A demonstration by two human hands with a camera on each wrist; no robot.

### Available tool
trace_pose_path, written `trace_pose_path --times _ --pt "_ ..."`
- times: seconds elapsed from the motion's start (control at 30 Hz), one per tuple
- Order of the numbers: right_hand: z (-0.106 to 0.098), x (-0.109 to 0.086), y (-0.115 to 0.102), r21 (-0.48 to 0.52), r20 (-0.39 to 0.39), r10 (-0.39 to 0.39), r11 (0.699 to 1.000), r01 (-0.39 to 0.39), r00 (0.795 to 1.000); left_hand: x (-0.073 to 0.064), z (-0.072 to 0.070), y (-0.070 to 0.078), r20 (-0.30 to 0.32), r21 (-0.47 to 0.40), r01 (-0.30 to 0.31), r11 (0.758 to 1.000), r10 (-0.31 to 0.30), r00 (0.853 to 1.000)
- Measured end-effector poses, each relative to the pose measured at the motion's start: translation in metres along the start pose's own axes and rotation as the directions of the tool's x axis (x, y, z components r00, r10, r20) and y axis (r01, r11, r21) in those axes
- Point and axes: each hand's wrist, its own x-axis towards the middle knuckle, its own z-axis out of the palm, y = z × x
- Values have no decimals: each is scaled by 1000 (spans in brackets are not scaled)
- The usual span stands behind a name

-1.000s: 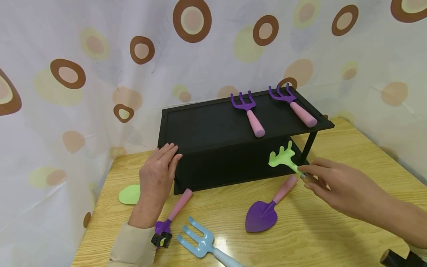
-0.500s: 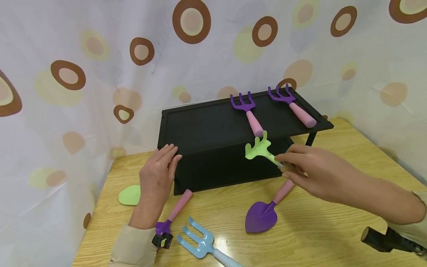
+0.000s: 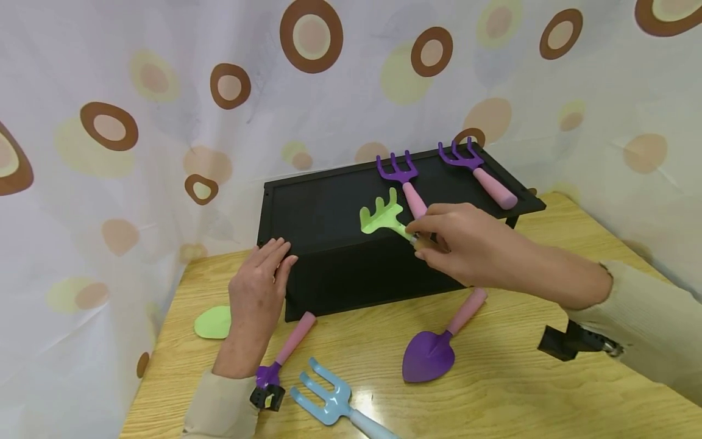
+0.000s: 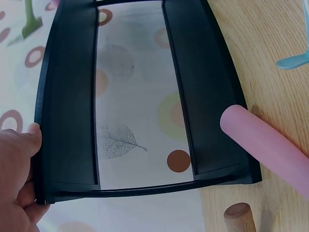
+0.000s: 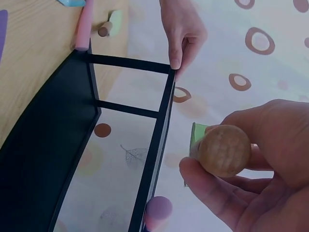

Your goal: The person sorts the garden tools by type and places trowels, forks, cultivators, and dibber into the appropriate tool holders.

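My right hand [image 3: 466, 244] pinches the wooden handle [image 5: 225, 151] of a light green hand rake [image 3: 384, 217]. The rake hangs over the front edge of a two-tier black shelf [image 3: 323, 213], tines pointing up and left. Whether it touches the shelf is not clear. At the shelf's left front corner, my left hand [image 3: 258, 289] holds the upper board's edge between thumb and fingers, also seen in the left wrist view at the hand [image 4: 17, 169]. Two purple hand rakes with pink handles lie on top: one [image 3: 400, 175] beside the green rake, another [image 3: 466, 161] farther right.
On the wooden table [image 3: 521, 390] lie a purple trowel [image 3: 429, 356], a pale blue fork [image 3: 336, 399] and a pink-handled purple tool [image 3: 296, 338] partly behind my left wrist. A light green tool [image 3: 212, 323] sits far left. Patterned cloth [image 3: 340, 116] hangs behind.
My right hand has carried the green rake left and upward, from before the shelf's right end to above its front edge. My left hand has stayed at the corner.
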Motion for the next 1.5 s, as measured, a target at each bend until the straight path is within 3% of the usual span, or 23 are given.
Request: trace_pose_path --times 0.4,0.77,0.93,1.2,1.5 --pt "7 53 9 26 92 111 993 -113 990 0 1 0 3 0 -5 1000 5 1000" --pt "28 97 12 96 208 287 945 -312 935 0 0 -2 0 4 -5 1000 5 1000" --pt "39 111 13 56 222 353 926 -373 909 -1 0 -1 1 15 -7 1000 7 1000" --pt "49 131 15 20 153 415 906 -422 897 -2 0 -2 -1 15 -7 1000 7 1000" --pt "56 152 18 33 166 494 862 -506 853 0 -1 -2 18 16 -7 1000 7 1000"
